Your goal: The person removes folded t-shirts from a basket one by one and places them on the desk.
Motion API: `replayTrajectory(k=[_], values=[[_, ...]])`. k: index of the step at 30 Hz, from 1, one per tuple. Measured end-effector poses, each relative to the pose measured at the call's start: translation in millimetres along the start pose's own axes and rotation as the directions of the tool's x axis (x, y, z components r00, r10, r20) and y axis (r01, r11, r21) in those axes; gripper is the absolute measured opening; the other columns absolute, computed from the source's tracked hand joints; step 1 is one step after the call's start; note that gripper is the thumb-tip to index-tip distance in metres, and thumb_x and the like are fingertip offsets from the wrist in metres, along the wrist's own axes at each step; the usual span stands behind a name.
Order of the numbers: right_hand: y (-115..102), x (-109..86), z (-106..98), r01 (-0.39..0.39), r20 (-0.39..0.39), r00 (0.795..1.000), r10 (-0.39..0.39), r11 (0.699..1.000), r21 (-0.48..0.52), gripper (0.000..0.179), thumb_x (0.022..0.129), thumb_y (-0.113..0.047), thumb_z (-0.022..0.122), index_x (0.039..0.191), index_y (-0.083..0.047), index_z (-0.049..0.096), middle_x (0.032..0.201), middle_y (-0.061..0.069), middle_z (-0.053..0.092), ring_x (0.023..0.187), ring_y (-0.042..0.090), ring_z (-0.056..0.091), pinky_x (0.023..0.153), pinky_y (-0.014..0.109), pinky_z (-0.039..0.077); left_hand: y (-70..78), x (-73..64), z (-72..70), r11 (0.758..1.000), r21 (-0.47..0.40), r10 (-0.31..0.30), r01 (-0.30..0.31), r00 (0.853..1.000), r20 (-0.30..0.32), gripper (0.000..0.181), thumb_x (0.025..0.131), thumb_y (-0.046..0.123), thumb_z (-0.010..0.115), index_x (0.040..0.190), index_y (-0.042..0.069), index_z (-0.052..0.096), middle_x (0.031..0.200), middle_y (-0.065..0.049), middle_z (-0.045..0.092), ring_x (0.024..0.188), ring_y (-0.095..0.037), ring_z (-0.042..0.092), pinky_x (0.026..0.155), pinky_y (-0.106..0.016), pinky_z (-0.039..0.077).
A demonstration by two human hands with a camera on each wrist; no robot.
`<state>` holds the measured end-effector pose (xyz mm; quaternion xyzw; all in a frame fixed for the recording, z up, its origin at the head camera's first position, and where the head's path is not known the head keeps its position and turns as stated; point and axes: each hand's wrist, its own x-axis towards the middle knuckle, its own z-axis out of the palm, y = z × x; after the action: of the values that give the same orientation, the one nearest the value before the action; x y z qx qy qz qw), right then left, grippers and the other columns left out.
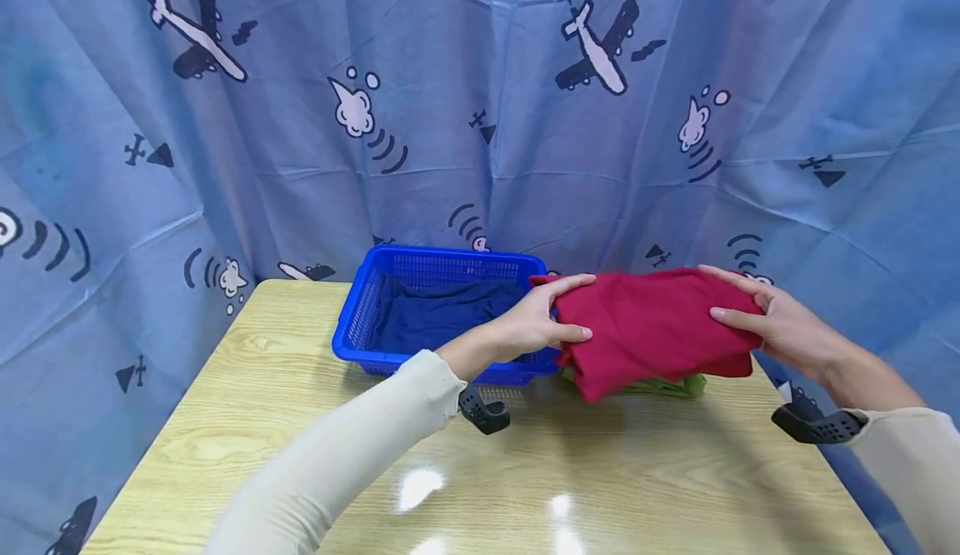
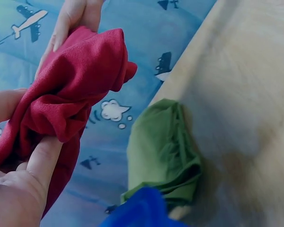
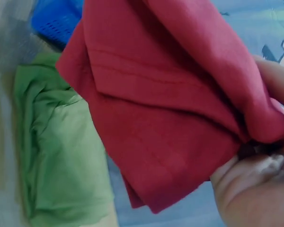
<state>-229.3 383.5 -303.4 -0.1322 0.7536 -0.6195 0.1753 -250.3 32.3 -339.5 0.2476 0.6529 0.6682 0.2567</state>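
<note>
A folded red garment (image 1: pixel 652 326) is held up above the table by both hands. My left hand (image 1: pixel 536 322) grips its left end, the thumb on the near side. At the other end, my right hand (image 1: pixel 787 326) pinches the cloth between thumb and fingers. Stitched hem lines show on the red cloth (image 3: pixel 146 80) in the right wrist view. Below it lies a folded green garment (image 2: pixel 161 146) on the table, mostly hidden in the head view. Left of the red cloth stands a blue plastic basket (image 1: pixel 348 330) with a dark navy folded garment (image 1: pixel 442 313) inside.
The wooden table (image 1: pixel 247 405) extends in front of the basket and toward me. A blue curtain (image 1: pixel 450 122) printed with airplanes hangs along the back and sides. Dark straps (image 1: pixel 483 409) sit at both wrists.
</note>
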Motion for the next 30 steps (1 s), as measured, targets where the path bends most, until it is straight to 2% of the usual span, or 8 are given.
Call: replayTrajectory(k=[6,14,20,25,30], values=[[25.0,-15.2,-8.7,-0.050,-0.023,0.999,0.049,0.998,-0.027,0.065,0.105,0.000,0.046,0.160,-0.032,0.031,0.121,-0.009,0.071,0.093,0.020,0.076,0.078,0.033,0.063,-16.7,6.6,15.7,1.000,-0.021,-0.020,0.021,1.000,0.002,0.076,0.093,-0.006,0.066,0.157,0.022,0.038,0.137,-0.015,0.059,0.103,-0.024,0.070,0.079,-0.032,0.062],[47.6,-30.0,-18.4,-0.048,0.036,0.998,0.047,0.999,0.025,0.065,0.106,0.001,0.043,0.158,-0.036,0.033,0.124,-0.010,0.072,0.096,0.021,0.076,0.081,0.033,0.062,-25.8,12.4,35.2,0.998,-0.023,-0.049,0.050,0.998,0.033,0.078,0.091,-0.007,0.067,0.157,0.022,0.037,0.137,-0.009,0.062,0.104,-0.018,0.070,0.083,-0.031,0.061],[61.4,-36.6,-23.1,-0.075,0.095,0.993,0.072,0.996,0.036,0.064,0.107,0.000,0.040,0.156,-0.041,0.035,0.128,-0.014,0.069,0.099,0.022,0.076,0.083,0.034,0.062,-38.0,16.0,48.1,0.996,0.020,-0.091,0.091,0.996,0.007,0.078,0.090,-0.004,0.070,0.157,0.022,0.039,0.131,-0.006,0.064,0.100,-0.014,0.069,0.078,-0.028,0.060],[76.8,-41.1,-24.4,-0.121,0.184,0.977,0.110,0.991,0.050,0.064,0.108,-0.001,0.037,0.155,-0.045,0.034,0.134,-0.018,0.065,0.106,0.020,0.074,0.086,0.035,0.061,-50.3,15.6,57.3,0.992,0.042,-0.123,0.122,0.992,0.023,0.078,0.090,-0.005,0.070,0.157,0.019,0.037,0.130,-0.007,0.065,0.102,-0.014,0.069,0.081,-0.030,0.061],[97.7,-43.8,-24.1,-0.174,0.293,0.944,0.154,0.984,0.042,0.064,0.108,-0.002,0.036,0.151,-0.050,0.036,0.138,-0.024,0.059,0.115,0.012,0.069,0.091,0.033,0.060,-71.7,11.6,61.1,0.981,0.129,-0.147,0.143,0.989,0.020,0.080,0.089,-0.003,0.072,0.158,0.015,0.037,0.125,-0.006,0.064,0.096,-0.009,0.065,0.077,-0.027,0.061]])
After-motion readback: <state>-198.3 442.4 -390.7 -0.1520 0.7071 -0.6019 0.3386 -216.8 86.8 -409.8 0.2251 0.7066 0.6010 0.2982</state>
